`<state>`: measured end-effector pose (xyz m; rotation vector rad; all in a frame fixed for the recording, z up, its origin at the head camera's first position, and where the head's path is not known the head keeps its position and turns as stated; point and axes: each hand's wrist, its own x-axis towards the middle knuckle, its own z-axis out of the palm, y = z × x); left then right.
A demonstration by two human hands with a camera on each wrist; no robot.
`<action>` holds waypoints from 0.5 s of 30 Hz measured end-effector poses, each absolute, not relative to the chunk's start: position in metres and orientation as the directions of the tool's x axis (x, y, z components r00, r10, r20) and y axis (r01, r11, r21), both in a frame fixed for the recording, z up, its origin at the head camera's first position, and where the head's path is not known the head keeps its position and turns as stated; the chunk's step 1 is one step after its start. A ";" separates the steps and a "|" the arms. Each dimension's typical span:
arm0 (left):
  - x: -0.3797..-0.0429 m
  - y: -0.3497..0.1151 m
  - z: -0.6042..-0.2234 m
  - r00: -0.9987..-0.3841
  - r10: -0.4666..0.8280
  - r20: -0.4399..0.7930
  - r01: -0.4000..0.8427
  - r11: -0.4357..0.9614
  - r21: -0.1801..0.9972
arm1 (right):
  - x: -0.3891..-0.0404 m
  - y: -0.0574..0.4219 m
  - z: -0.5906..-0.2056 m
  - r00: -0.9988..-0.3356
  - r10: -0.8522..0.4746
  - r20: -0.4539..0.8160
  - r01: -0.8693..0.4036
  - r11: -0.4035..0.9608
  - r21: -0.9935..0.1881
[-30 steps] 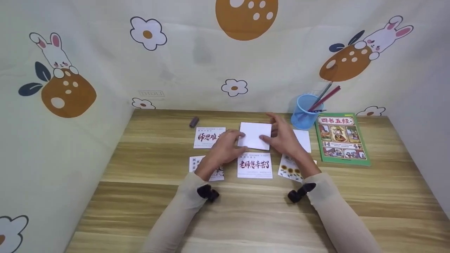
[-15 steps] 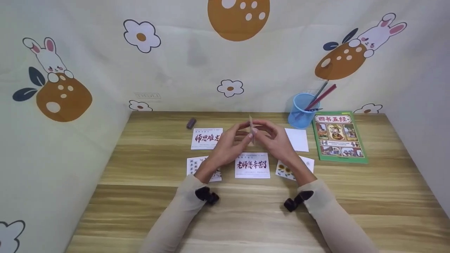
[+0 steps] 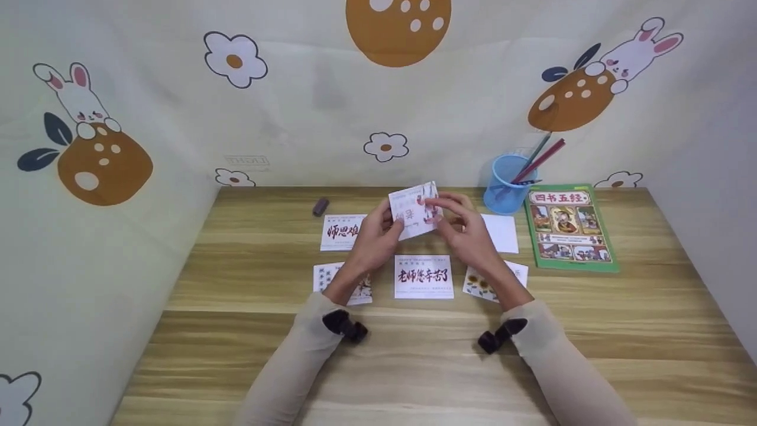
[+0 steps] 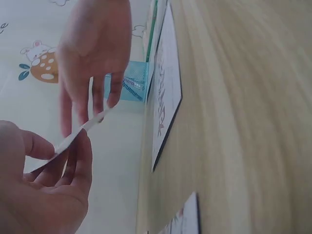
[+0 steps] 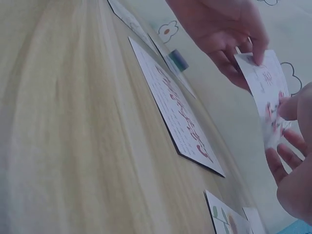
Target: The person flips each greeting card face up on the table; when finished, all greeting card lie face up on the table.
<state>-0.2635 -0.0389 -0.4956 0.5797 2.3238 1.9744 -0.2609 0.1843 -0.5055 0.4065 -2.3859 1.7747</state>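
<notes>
A square white card point(image 3: 416, 212) with red figures and lettering is raised above the back of the table, tilted, its printed side towards the head camera. My left hand point(image 3: 378, 236) pinches its left edge, thumb in front and fingers behind, as the left wrist view shows. At the card's right edge, my right hand point(image 3: 467, 228) holds it, one finger lying across the printed face. Beneath lies a card with red lettering point(image 3: 423, 277). Partly under the forearms are a card with dark lettering point(image 3: 326, 278), a sunflower card point(image 3: 482, 287), another red-lettered card point(image 3: 342, 232) and a blank white card point(image 3: 504, 234).
A blue mesh pen holder point(image 3: 510, 186) with pencils stands at the back right, beside a green-bordered book point(image 3: 572, 228). A small dark block point(image 3: 320, 207) lies at the back left. Behind the wooden table point(image 3: 426, 367) hangs a patterned cloth point(image 3: 307, 118).
The card showed a blank white face, then was turned edge-on between both hands. Now its printed face is visible. My right hand has shifted slightly right from the left hand.
</notes>
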 end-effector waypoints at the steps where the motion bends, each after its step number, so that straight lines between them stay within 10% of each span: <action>1: -0.264 -0.040 -0.496 -0.933 0.295 0.204 0.246 0.115 0.962 | -0.262 0.186 -0.506 -0.956 -0.108 0.274 -0.293 0.265 -0.919; 15: -0.268 -0.041 -0.500 -0.962 0.242 0.122 0.143 0.069 0.987 | -0.266 0.191 -0.508 -0.983 -0.056 0.173 -0.177 0.071 -0.982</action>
